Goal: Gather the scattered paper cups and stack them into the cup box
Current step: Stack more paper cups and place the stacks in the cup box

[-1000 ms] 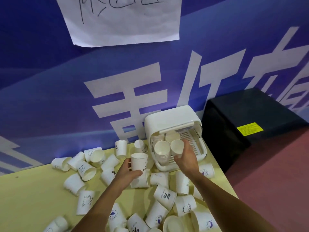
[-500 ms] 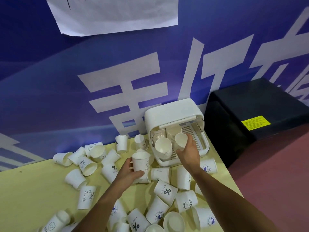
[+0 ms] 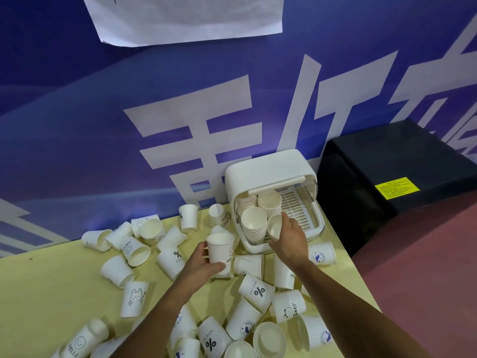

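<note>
White paper cup is sitting upright in the left hand, whose fingers are curling round it. At two o'clock, the right hand is pinching a second cup at the open cup box, beside stacks inside. Loose cups are lying scattered across the yellow worktop, six through ten o'clock.

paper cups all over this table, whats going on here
A person is loading the white cup box. The right hand holds one cup at the box's open front, beside stacks already inside. The left hand grips another cup upright above the table, where many cups lie scattered.
</note>
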Demonstrator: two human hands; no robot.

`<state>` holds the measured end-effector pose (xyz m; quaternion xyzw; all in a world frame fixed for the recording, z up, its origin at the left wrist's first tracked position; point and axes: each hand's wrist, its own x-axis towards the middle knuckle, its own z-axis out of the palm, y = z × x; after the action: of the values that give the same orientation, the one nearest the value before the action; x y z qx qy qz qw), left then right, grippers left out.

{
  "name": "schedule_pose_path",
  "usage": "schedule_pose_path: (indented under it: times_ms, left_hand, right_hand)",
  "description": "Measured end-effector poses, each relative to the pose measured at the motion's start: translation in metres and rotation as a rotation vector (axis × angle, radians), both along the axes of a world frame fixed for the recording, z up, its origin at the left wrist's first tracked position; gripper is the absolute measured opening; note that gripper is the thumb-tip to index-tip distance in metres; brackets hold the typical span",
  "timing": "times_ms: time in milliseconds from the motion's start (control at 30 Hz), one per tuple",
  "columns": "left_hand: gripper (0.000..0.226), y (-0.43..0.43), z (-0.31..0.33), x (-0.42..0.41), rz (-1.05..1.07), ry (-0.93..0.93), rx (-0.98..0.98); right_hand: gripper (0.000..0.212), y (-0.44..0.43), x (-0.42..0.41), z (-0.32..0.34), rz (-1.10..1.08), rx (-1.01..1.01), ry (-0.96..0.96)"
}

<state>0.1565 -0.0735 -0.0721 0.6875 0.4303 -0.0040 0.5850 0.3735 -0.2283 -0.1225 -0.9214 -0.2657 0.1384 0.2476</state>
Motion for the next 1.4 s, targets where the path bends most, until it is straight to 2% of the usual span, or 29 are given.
schedule_pose_path:
  times_ms: [100, 233, 333, 500, 667, 833, 967, 1200, 1400]
  left_hand:
    - [0.063, 0.0, -0.001, -0.003, 0.008, -0.008, -0.007]
    - [0.063, 0.0, 0.0, -0.006, 0.012, -0.011, -0.008]
    - [0.067, -0.004, 0.005, -0.005, -0.003, -0.039, -0.027]
    - [0.064, -0.01, 0.015, 0.002, -0.059, -0.111, -0.043]
    - [0.06, -0.012, 0.024, 0.003, -0.077, -0.159, -0.049]
    - [0.065, -0.012, 0.025, -0.004, -0.096, -0.155, -0.055]
    - [0.073, -0.01, 0.023, -0.012, -0.086, -0.087, -0.053]
    - [0.056, -0.005, 0.016, -0.022, -0.031, -0.022, -0.028]
    - [0.055, -0.006, 0.004, -0.03, -0.024, 0.028, -0.017]
  right_hand:
    - [0.087, -0.001, -0.006, 0.003, -0.014, 0.024, 0.004]
    - [0.053, -0.002, -0.028, 0.024, -0.053, 0.251, -0.101]
    - [0.041, 0.0, -0.056, 0.042, 0.036, 0.39, -0.045]
    - [0.06, 0.007, -0.08, 0.052, 0.088, 0.459, 0.121]
    - [0.08, 0.019, -0.084, 0.059, 0.152, 0.43, 0.285]
    - [0.075, 0.022, -0.088, 0.062, 0.151, 0.413, 0.38]
    - [0.075, 0.011, -0.081, 0.067, 0.043, 0.48, 0.322]
    - [0.083, -0.027, -0.044, 0.07, -0.196, 0.489, 0.207]
    - [0.085, -0.025, -0.025, 0.059, -0.18, 0.39, 0.145]
